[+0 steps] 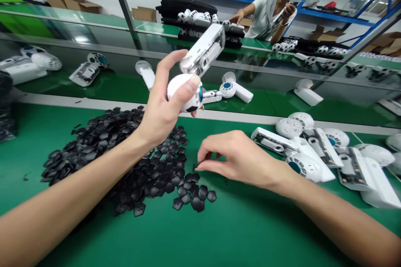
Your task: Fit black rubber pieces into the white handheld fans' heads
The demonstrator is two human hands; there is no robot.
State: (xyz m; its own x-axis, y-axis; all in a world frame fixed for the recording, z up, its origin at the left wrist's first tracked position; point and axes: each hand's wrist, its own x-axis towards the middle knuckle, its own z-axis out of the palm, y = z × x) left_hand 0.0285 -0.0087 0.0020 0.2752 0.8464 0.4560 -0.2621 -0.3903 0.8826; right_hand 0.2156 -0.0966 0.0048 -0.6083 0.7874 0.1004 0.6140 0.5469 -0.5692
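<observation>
Raised over the bench, my left hand [166, 100] is closed around a white handheld fan [205, 48]. Its round head sits under my thumb, with a blue centre at one side and a black patch below; the handle tilts up to the right, showing an open side. My right hand [234, 156] is low over the green mat, thumb and forefinger pinched on a small black piece [194, 167]. That piece is mostly hidden, so its full shape cannot be made out. Left of these fingers spreads a large pile of black pentagon pieces [153, 177], partly behind my left forearm.
Several white fan parts [305, 164] lie heaped at the right. Beyond a pale bench edge [244, 117], a green conveyor [194, 110] carries more white fans [242, 91]. Across it, a person [266, 12] handles a fan beside black trays [188, 6]. A dark plastic bag [6, 108] sits far left.
</observation>
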